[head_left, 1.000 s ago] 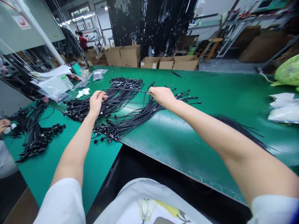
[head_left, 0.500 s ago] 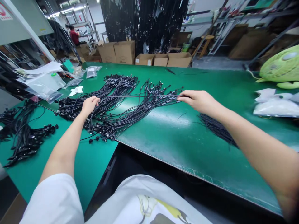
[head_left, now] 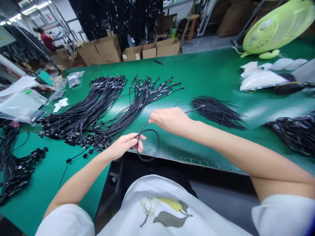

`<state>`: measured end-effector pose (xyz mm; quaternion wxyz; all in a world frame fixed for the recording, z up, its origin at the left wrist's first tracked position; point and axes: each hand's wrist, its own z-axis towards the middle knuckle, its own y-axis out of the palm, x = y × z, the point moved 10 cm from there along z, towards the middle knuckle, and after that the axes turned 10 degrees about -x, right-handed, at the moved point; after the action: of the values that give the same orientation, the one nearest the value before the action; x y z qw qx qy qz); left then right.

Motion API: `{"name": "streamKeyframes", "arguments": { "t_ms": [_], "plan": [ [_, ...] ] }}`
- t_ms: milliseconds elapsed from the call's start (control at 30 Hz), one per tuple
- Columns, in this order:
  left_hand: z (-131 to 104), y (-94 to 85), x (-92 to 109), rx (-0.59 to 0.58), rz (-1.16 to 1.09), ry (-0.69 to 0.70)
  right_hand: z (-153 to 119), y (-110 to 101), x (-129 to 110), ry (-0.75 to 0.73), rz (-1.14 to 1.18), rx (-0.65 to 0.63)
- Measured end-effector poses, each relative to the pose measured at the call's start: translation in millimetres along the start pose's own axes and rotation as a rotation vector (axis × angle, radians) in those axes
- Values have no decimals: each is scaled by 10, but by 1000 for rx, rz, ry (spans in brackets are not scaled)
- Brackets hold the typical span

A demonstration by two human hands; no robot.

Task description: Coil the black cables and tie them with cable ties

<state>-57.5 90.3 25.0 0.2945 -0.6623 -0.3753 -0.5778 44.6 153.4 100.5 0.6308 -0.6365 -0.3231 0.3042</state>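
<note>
Now my bare left hand [head_left: 123, 145] touches a looped, thin black cable [head_left: 153, 130] over the flat green table's [head_left: 209, 72] edge, grip unclear; my nearby bare right hand [head_left: 172, 121] pinches it. Looks like coiling: next turn needs gentle guiding.

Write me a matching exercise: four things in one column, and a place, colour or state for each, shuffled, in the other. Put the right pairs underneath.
Things
1. Black cable
2. Fan
3. Cardboard boxes
4. Thin black strips

Places, colours, states
A. Yellowish green
B. Piled on the green table, beyond the right forearm
C. Curled in a loop at the left hand and right hand
D. Past the table's far edge

Right pairs: 1-C, 2-A, 3-D, 4-B
</note>
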Motion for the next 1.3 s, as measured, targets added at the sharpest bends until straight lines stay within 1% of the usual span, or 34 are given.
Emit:
{"name": "streamKeyframes", "arguments": {
  "t_ms": [33, 100, 167, 233, 300, 367, 400, 433, 467, 567, 600, 667, 700, 733, 767, 867, 933, 1000, 1067, 1133, 1200, 1233, 1300],
  "plan": [
    [-23, 38, -45, 3, -141, -15, -8, 11, 108, 23, 6, 5],
    [-70, -4, -84, 73, -327, -7, -61, 81, 286, 20, 39, 12],
    [-108, -79, -99, 122, -405, -14, -149, 175, 440, -9, 87, 39],
    [-165, -187, -67, 167, -461, -14, -252, 271, 631, 0, 134, 87],
    [-277, -378, 54, 272, -523, 70, -352, 374, 841, 57, 170, 137],
    [-446, -602, 228, 427, -548, 229, -431, 482, 951, 111, 183, 166],
    [-519, -676, 298, 487, -541, 297, -458, 530, 929, 116, 178, 170],
    [-559, -712, 338, 525, -526, 334, -476, 572, 847, 99, 160, 163],
    [-558, -711, 342, 537, -511, 336, -488, 604, 709, 63, 133, 152],
    [-396, -615, 225, 491, -496, 249, -544, 634, 137, -97, 30, 112],
    [-344, -603, 188, 483, -506, 241, -576, 630, -51, -156, 4, 99],
    [-292, -645, 146, 500, -541, 271, -652, 607, -338, -258, -21, 78],
    [-287, -687, 121, 516, -560, 278, -692, 582, -415, -287, -25, 79],
    [-289, -731, 82, 532, -578, 266, -727, 544, -439, -291, -28, 92],
    [-296, -774, 33, 545, -593, 238, -757, 493, -412, -268, -32, 122],
    [-335, -883, -112, 571, -656, 157, -835, 329, -178, -115, -61, 242],
    [-360, -934, -139, 576, -716, 182, -868, 293, -78, -67, -70, 277],
    [-369, -950, -122, 566, -780, 235, -868, 334, -88, -101, -61, 260],
    [-355, -917, -107, 535, -845, 256, -854, 403, -138, -153, -41, 227],
    [-327, -845, -101, 483, -885, 226, -838, 452, -150, -165, -24, 214],
    [-305, -786, -90, 440, -873, 191, -814, 495, -130, -148, -10, 194],
    [-304, -782, -77, 442, -845, 196, -796, 528, -129, -142, 0, 165],
    [-313, -812, -46, 508, -737, 244, -748, 627, -193, -162, 38, 61]
  ]
}}
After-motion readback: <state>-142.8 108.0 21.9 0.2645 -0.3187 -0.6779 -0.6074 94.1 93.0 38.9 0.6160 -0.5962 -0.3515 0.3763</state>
